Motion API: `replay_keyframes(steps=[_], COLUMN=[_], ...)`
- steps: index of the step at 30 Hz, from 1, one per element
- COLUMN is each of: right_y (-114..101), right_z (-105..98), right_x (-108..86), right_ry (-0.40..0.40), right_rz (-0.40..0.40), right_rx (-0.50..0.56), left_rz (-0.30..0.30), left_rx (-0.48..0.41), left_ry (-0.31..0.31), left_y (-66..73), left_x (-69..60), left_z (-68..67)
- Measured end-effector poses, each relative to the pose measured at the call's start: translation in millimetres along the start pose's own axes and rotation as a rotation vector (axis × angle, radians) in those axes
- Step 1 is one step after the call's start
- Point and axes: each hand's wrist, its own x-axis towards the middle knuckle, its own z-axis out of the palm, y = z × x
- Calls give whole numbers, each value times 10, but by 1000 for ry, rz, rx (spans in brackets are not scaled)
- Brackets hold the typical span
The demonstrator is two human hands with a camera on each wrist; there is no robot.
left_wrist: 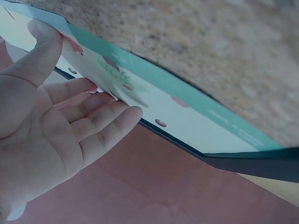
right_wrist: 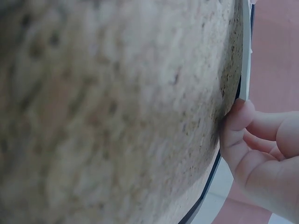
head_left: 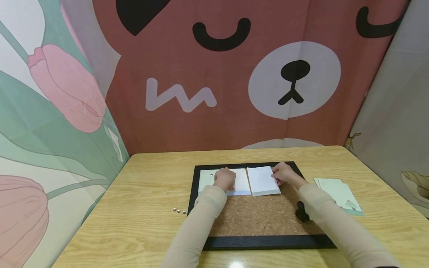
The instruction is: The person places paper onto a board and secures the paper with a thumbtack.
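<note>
Here, right fingers (right_wrist: 233, 144) pinching white card (head_left: 264, 181), left fingers (left_wrist: 111, 133) loosely extended

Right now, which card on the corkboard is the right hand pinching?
The rightmost card on the corkboard: the right hand pinches its right edge. The cards to its left are beyond that hand's fingers.

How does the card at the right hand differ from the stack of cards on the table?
The held card is over the cork board; the card stack lies on the table. The right hand pinches the held card; no hand holds the card stack. Both have a coloured strip along the near edge.
</note>
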Motion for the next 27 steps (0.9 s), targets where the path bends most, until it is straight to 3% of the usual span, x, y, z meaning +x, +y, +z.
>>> replay_keyframes(steps=[21, 25, 27], right_y=[-62, -83, -109], right_z=[34, 44, 52], right_x=[25, 2, -24], right_ry=[31, 45, 53], right_rz=[37, 19, -14], right_rx=[-80, -142, -224], left_rz=[-10, -10, -12], left_rx=[-12, -15, -16], left_ry=[1, 1, 2], left_y=[2, 0, 1], left_x=[-3, -3, 2], left_z=[6, 13, 13])
